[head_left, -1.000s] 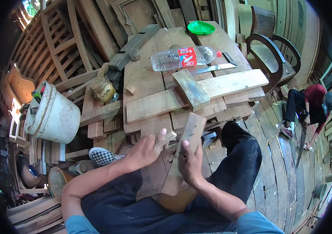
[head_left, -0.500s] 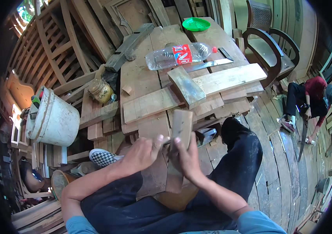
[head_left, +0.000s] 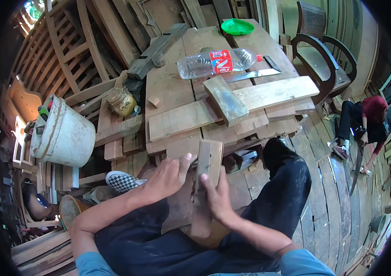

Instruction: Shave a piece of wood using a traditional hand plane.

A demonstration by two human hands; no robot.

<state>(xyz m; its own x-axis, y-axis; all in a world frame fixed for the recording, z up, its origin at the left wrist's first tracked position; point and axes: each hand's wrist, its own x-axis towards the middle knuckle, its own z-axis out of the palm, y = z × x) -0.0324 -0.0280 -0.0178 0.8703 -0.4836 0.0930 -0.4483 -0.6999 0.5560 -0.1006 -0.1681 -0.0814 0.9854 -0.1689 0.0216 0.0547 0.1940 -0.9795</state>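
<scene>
My right hand (head_left: 218, 198) grips a wooden block (head_left: 211, 154) upright over my lap, thumb along its face. My left hand (head_left: 165, 177) is closed beside the block, around a small narrow piece (head_left: 194, 159) that is mostly hidden by the fingers and block. Just beyond my hands, several planks (head_left: 179, 122) lie on the wooden worktable (head_left: 168, 69), with a short, pale block (head_left: 225, 101) across them.
A plastic bottle (head_left: 198, 66), metal square (head_left: 260, 73) and green dish (head_left: 237, 25) sit farther back. A white bucket (head_left: 66, 138) and glass jar (head_left: 122, 101) stand left. A chair (head_left: 315, 64) is right, near a co-worker (head_left: 372, 112) holding a saw (head_left: 356, 165).
The block in my right hand has shifted slightly left and turned more upright. My left hand has moved a little left, its small piece now more hidden. The co-worker has shifted slightly.
</scene>
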